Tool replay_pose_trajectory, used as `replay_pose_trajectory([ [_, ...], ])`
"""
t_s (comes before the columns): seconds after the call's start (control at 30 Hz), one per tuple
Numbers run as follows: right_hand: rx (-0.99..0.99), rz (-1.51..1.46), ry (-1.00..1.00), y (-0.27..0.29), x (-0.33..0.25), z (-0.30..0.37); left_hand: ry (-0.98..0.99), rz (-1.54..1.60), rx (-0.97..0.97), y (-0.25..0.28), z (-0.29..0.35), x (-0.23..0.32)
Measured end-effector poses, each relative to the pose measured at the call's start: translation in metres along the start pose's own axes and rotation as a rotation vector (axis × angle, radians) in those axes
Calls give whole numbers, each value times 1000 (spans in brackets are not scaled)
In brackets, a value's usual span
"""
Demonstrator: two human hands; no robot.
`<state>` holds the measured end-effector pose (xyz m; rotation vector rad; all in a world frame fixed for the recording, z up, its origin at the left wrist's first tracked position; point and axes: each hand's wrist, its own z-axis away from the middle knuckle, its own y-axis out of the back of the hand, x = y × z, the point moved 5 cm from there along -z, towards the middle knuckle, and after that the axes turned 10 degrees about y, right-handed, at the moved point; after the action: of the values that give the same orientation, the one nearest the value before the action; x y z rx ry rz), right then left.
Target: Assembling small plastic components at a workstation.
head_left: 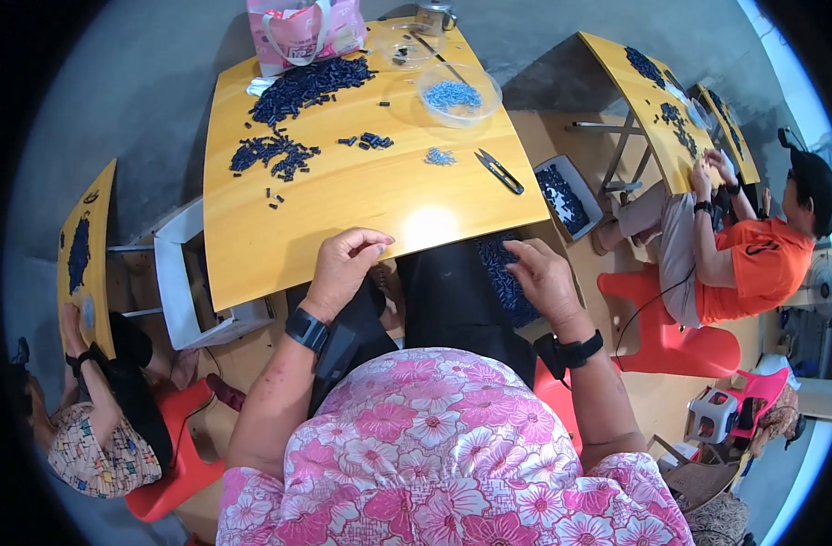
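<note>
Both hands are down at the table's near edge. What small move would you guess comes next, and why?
Probably the right hand picks dark pieces from the pile in the lap, since its fingers already rest there. The left hand waits, fingers curled, at the yellow table edge.

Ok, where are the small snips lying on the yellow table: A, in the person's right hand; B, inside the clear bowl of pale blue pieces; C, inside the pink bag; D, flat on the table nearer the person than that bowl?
D: the snips lie flat on the yellow table, nearer the person than the clear bowl, and neither hand holds them.
</note>
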<state>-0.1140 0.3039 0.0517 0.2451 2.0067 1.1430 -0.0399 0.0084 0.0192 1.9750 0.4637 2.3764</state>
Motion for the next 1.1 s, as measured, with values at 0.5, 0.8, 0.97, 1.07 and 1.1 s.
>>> replay_pose_trajectory([
  [0.5,21,-360,1453,-21,-282,-42,357,492,-895,-72,65,97],
  [0.8,-61,-412,1446,-16,-307,-51,221,900,-978,-62,85,108],
  [0.97,10,-457,1411,-14,-308,-48,106,729,-1063,-76,74,93],
  [1.07,-29,-428,1406,-23,-310,-47,189,643,-889,-77,78,110],
  [1.1,-43,-391,1442,-27,-311,-43,205,652,-898,-73,79,111],
])
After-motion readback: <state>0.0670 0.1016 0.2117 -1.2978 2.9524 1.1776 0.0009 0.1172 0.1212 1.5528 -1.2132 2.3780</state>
